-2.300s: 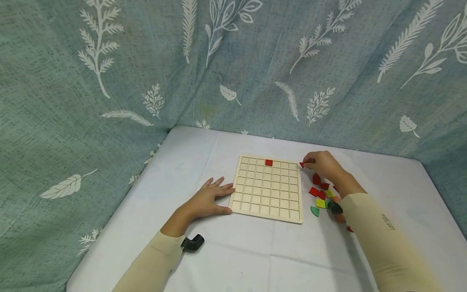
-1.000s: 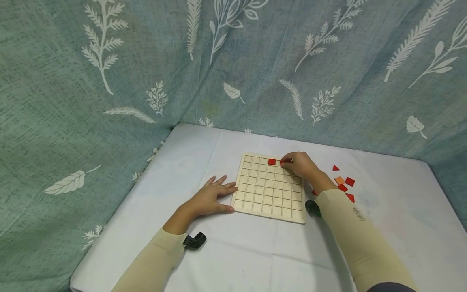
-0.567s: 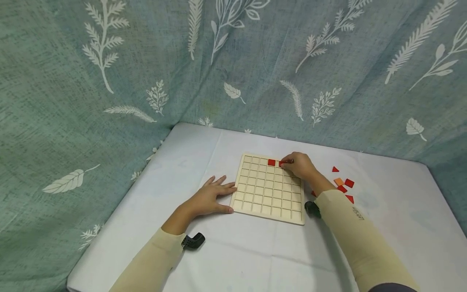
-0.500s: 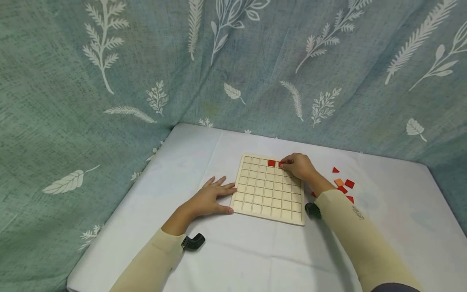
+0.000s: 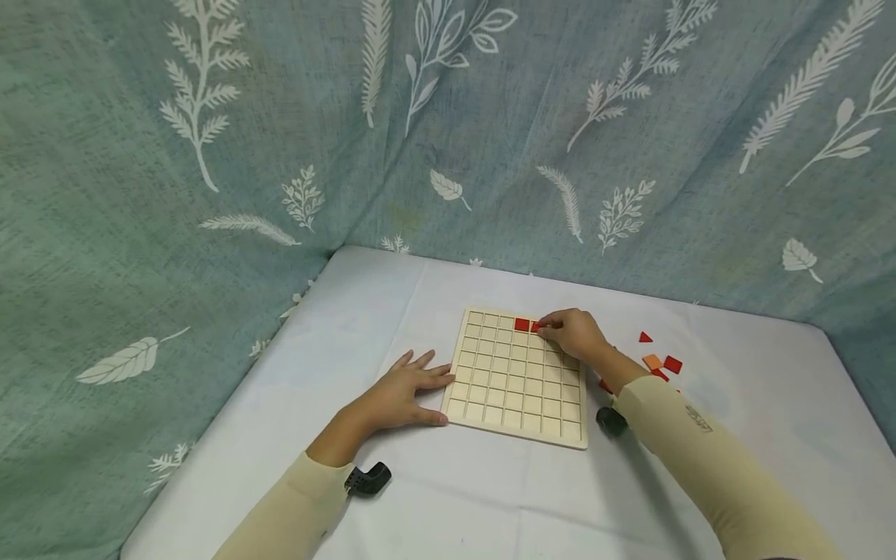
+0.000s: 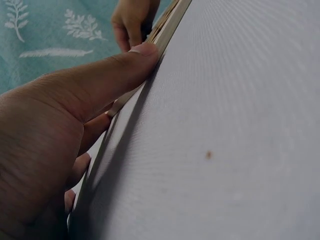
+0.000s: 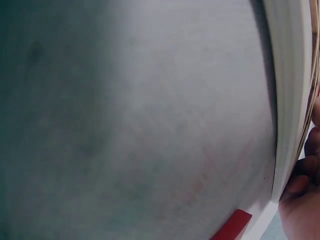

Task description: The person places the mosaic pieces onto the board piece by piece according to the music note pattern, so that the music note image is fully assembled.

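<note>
A wooden grid board lies on the white-covered table. One red square tile sits in a cell of its far row. Just right of it, my right hand pinches a second red tile low at the same row, its outline partly covered by the fingertips. My left hand lies with spread fingers at the board's left side, fingertips and thumb touching the edge. In the left wrist view the thumb presses against the board's rim. The right wrist view shows only part of the right hand beyond the rim.
Right of the board lie loose tiles: a red triangle, an orange square, a red square and other red ones, some hidden by the right forearm. A leaf-patterned green cloth hangs behind the table.
My right hand has carried the red tile left from beside the board to the far row, then lowered it slightly. The left hand has stayed at the board's edge.
</note>
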The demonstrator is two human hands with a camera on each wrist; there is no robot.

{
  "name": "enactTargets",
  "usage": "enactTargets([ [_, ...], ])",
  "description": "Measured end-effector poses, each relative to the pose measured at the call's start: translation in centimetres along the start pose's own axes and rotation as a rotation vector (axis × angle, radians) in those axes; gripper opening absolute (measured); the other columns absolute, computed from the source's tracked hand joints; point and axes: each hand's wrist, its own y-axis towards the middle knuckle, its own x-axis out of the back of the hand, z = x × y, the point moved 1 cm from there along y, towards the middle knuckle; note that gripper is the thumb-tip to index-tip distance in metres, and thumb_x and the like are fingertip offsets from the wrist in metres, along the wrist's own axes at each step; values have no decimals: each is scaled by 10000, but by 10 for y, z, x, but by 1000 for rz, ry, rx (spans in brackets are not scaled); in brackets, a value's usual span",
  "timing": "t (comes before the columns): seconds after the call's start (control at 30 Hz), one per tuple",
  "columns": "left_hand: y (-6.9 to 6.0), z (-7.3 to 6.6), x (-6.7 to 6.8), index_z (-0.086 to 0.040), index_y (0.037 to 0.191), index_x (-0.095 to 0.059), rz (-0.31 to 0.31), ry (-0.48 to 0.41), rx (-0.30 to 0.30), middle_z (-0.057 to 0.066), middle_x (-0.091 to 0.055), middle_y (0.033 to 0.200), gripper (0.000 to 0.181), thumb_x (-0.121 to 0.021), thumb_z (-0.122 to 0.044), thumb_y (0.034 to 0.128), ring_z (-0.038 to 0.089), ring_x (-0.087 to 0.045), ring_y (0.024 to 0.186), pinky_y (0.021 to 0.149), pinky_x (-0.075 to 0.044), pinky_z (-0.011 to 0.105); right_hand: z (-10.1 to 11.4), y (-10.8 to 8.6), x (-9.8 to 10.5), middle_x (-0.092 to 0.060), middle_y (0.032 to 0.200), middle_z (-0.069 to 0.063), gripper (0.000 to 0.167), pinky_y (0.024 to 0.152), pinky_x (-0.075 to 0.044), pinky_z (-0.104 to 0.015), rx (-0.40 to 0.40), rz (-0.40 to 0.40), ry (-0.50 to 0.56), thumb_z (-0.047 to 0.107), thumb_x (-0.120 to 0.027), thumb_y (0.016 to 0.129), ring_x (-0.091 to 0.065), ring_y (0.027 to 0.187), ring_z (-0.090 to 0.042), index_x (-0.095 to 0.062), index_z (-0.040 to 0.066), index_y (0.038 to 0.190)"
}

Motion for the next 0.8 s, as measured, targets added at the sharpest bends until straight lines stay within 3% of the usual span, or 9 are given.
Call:
enactTargets([
  [0.3,1,0,-1,-214,1438,-504,5,14,-53,-84,-382,1500,816,-639,-689,788,207,-140,1461,1176,5,476,-3,-4,3,-672,1162,-125,236,939,-478,-487,62,-35,-109,229,-627,967,-586,1108,-331,-736,103,1134],
  [0.6,4,-2,-5,-233,1420,-527,-9,21,-36,-105,-395,1486,838,-663,-706,741,206,-148,1461,1177,5,476,-8,-5,2,-688,1113,-108,211,866,-516,-455,144,-64,-115,207,-640,958,-627,1027,-295,-747,84,1093],
  [0.8,4,-3,-5,-235,1422,-524,-8,23,-34,-116,-385,1488,847,-660,-713,736,216,-147,1463,1177,9,474,-6,-5,2,-671,1160,-113,248,894,-509,-459,130,-28,-131,220,-631,965,-611,1074,-299,-725,88,1153],
])
